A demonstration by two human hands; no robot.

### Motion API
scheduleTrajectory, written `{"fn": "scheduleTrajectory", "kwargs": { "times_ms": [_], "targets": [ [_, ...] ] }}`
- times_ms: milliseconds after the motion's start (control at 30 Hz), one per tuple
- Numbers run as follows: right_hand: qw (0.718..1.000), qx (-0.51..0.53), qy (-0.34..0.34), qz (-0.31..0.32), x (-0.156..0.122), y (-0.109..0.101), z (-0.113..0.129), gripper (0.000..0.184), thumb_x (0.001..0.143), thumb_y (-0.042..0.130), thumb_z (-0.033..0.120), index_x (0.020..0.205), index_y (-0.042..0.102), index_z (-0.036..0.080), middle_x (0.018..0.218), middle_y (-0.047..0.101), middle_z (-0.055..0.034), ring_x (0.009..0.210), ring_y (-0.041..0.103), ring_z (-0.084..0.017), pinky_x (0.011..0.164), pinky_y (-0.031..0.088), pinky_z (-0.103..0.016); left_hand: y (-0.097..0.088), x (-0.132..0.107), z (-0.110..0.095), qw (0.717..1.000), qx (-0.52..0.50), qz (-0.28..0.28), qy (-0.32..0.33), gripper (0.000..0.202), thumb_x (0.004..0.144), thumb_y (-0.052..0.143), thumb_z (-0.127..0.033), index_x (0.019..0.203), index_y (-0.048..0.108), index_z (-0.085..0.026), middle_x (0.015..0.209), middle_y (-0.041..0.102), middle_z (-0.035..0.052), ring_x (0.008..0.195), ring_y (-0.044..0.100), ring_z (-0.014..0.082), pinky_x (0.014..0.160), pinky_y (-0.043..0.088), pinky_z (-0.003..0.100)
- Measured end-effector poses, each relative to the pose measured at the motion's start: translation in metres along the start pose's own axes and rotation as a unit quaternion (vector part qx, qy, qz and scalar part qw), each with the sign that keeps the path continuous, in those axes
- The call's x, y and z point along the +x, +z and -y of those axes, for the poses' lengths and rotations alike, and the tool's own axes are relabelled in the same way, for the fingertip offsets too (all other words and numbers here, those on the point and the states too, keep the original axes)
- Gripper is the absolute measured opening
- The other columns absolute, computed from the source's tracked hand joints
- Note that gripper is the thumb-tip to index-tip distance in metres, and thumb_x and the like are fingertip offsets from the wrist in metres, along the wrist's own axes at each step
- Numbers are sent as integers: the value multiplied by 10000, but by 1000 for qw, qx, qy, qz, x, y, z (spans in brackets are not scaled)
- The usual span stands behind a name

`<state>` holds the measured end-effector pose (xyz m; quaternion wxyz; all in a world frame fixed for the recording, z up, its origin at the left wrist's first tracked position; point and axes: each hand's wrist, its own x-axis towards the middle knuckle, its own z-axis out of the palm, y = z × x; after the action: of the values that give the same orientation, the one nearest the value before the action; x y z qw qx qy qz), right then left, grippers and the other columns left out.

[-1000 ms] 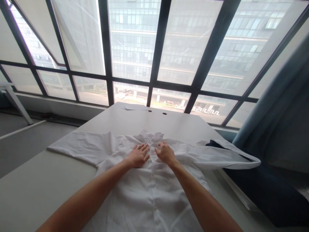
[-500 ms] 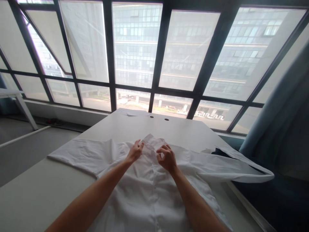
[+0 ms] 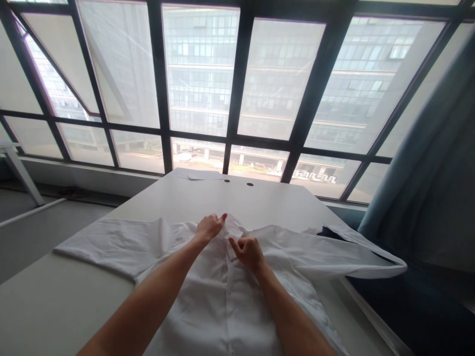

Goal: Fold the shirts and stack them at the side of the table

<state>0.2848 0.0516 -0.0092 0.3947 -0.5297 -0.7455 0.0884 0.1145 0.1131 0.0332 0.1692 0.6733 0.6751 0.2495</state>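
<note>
A white shirt [image 3: 208, 296] lies spread front side up on the table, its button placket running down the middle. At the left of its collar [image 3: 233, 227], my left hand [image 3: 211, 226] is closed on the cloth, thumb pointing toward the collar's middle. My right hand [image 3: 249, 252] is closed at the right side of the collar opening, lower and nearer to me, with its fingers curled and thumb out to the left. The fingertips of both hands are partly hidden. One sleeve [image 3: 107, 242] stretches left; the other sleeve [image 3: 334, 254] reaches past the table's right edge.
The white table [image 3: 159, 200] runs toward tall windows with dark frames [image 3: 230, 99]. Two round holes and some white sheets [image 3: 204, 174] are at its far end. A blue-grey curtain [image 3: 411, 148] hangs at the right. Another white table's leg [image 3: 24, 175] stands at the left.
Both thumbs have swung outward from the fingers over the collar. My right hand has turned and come slightly nearer to me. The whole view has shifted a little.
</note>
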Motion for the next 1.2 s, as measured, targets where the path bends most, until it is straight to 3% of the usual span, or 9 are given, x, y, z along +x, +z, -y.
{"fn": "scheduleTrajectory", "kwargs": {
  "times_ms": [100,200,333,500,633,767,867,1033,1200],
  "targets": [
    [992,-42,96,-69,3,-1,-8,398,858,545,448,536,561,215,518,593,-42,495,521,-147,517,327,-250,0,-12,13,999,-12,-31,0,468,853,547,-606,899,646,-151,951,726,175,972,673,296,774,456,311],
    [977,-64,163,-122,7,-3,-19,133,800,547,306,804,634,205,736,667,-66,637,602,-195,573,402,-266,1,-25,32,997,-53,-60,20,222,792,662,-345,898,610,-157,883,709,102,854,669,227,725,463,270],
    [978,-52,128,-154,10,-3,-34,518,694,489,127,1205,573,134,1020,648,-114,869,617,-226,760,488,-300,3,-37,54,985,-136,-87,59,356,740,577,-81,1084,579,-170,840,681,19,707,640,147,685,484,233],
    [990,-88,60,-93,9,-6,-35,400,658,459,35,953,693,169,1013,638,-100,970,570,-240,912,445,-332,5,-38,62,976,-162,-115,85,292,772,526,-107,1020,661,-179,835,686,32,773,641,169,779,517,276],
    [994,-58,33,-87,9,-10,-33,130,769,583,200,851,681,175,958,635,-105,937,569,-246,892,448,-348,8,-37,61,958,-234,-134,94,174,822,560,-290,818,681,-165,973,671,100,856,631,203,738,539,296],
    [996,-2,6,-92,11,-12,-36,272,843,593,446,752,643,194,883,654,-97,899,575,-246,879,440,-372,9,-37,60,915,-389,-90,63,314,772,652,-473,790,668,-160,805,674,61,793,634,200,694,518,289],
    [993,50,48,-99,14,-13,-36,321,856,546,493,752,630,202,811,664,-85,849,590,-245,825,442,-365,6,-38,57,865,-500,-37,23,439,647,765,-543,815,663,-150,729,655,17,705,609,162,680,496,277],
    [983,121,84,-107,17,-17,-38,366,832,525,541,760,611,192,736,660,-67,720,584,-216,701,438,-321,-5,-40,55,781,-622,62,-9,470,550,876,-426,836,635,-141,750,661,11,716,617,147,698,505,277],
    [974,168,117,-97,20,-24,-51,422,770,567,587,740,642,173,662,648,-61,650,567,-202,620,427,-304,-10,-43,56,726,-670,155,-19,441,558,860,-269,913,631,-143,700,614,-20,626,586,115,622,486,252]
  ]
}}
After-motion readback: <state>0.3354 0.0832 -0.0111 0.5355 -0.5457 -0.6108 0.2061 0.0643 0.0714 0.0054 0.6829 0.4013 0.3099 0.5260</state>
